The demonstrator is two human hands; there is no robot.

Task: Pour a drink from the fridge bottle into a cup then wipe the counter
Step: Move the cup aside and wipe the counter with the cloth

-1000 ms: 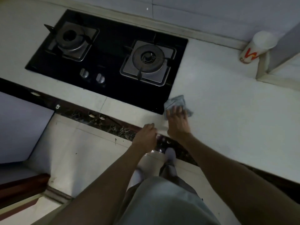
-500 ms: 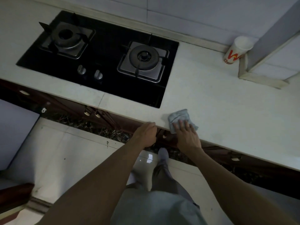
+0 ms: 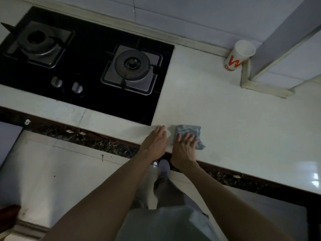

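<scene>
Nearest the camera are the person's grey shorts and one foot (image 3: 164,166) on the pale floor (image 3: 69,171), with both forearms reaching forward to the front edge of the surface (image 3: 234,129). The left hand (image 3: 154,141) lies flat on that edge with its fingers straight and together, holding nothing. Just beside it, the right hand (image 3: 184,145) presses down on a small crumpled blue-grey cloth (image 3: 190,130). Its fingers are spread and laid over the near part of the cloth rather than curled round it, and the far part of the cloth shows beyond the fingertips.

Beyond the left hand sits a black hob (image 3: 90,100) with two burners and two knobs (image 3: 66,85), its near right corner close to the cloth. Well apart from the hands, at the back of the surface, a white paper cup (image 3: 238,56) with red and yellow print stands upright against the foot of a pillar (image 3: 281,42), by the tiled wall (image 3: 173,13).

The fridge bottle is not in view, and whether the cup holds a drink cannot be told from here. Judging by the cup set aside and the cloth under the palm, the pouring looks done and the wiping is under way. The wide stretch of surface to the right and towards the cup looks yet to be covered
</scene>
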